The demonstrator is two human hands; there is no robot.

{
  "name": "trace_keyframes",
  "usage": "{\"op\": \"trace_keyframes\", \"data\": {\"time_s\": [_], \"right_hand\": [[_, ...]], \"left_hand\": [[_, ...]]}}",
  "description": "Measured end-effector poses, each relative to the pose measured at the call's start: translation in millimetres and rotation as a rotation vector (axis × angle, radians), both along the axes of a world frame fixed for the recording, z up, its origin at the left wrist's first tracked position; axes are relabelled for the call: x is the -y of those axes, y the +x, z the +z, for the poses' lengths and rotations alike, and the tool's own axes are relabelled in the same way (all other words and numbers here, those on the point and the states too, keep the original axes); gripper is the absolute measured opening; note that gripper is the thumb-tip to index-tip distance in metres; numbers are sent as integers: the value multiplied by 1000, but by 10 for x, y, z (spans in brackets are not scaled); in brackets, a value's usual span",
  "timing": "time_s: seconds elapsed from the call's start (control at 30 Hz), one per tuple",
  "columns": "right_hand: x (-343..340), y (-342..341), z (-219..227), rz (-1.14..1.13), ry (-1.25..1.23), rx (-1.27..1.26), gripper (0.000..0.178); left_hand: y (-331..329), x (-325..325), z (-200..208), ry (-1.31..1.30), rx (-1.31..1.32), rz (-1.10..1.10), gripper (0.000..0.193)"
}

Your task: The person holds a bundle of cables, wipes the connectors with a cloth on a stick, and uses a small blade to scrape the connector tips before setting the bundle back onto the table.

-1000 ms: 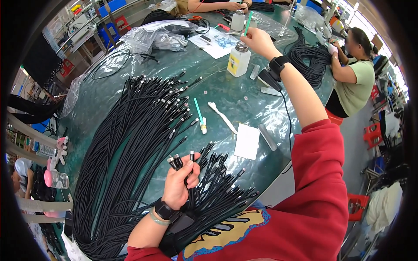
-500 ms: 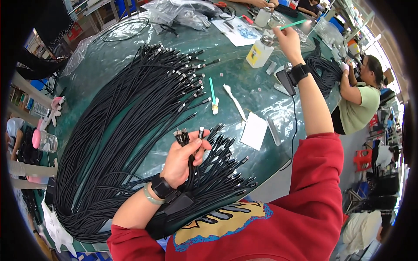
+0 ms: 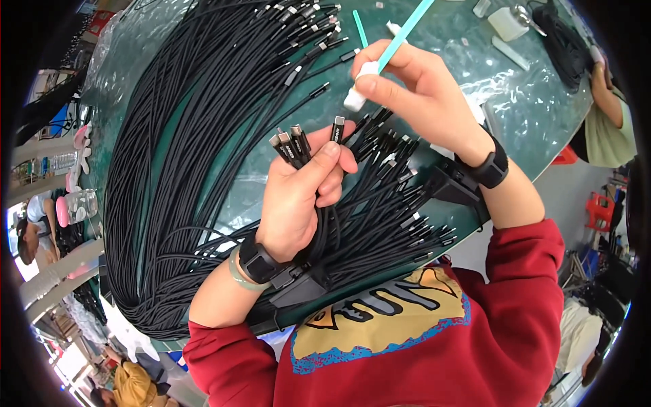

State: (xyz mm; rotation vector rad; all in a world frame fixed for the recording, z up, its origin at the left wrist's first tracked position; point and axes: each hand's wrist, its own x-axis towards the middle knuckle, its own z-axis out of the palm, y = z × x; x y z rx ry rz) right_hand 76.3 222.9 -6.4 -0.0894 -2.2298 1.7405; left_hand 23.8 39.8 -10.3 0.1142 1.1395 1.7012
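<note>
Cable plugs (image 3: 293, 144) in left hand (image 3: 302, 197); cable heap (image 3: 196, 136) crowds beside.

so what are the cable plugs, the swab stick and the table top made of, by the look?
Cable plugs in the left hand: dark matte shells, likely plastic, with silvery metal tips.
Swab stick in the right hand: smooth teal, probably plastic.
Table top: dark green under a glossy clear film, judging by wrinkled glare.

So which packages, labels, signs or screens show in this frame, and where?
Small bottle: far on the table, beyond the right hand; squat, pale.
Printed marks on cable plugs: in the left hand; black with pale print.
Shirt graphic: on the chest; yellow, blue-edged.
No screens or signs.
</note>
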Motion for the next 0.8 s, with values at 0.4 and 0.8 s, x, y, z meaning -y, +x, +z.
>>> {"op": "trace_keyframes", "data": {"time_s": [0.4, 0.8], "right_hand": [[105, -8, -135, 9, 402, -227, 12], [67, 4, 34, 50, 247, -166, 12]], "left_hand": [[23, -4, -47, -48, -31, 10, 29], [39, -2, -30, -55, -62, -6, 29]]}}
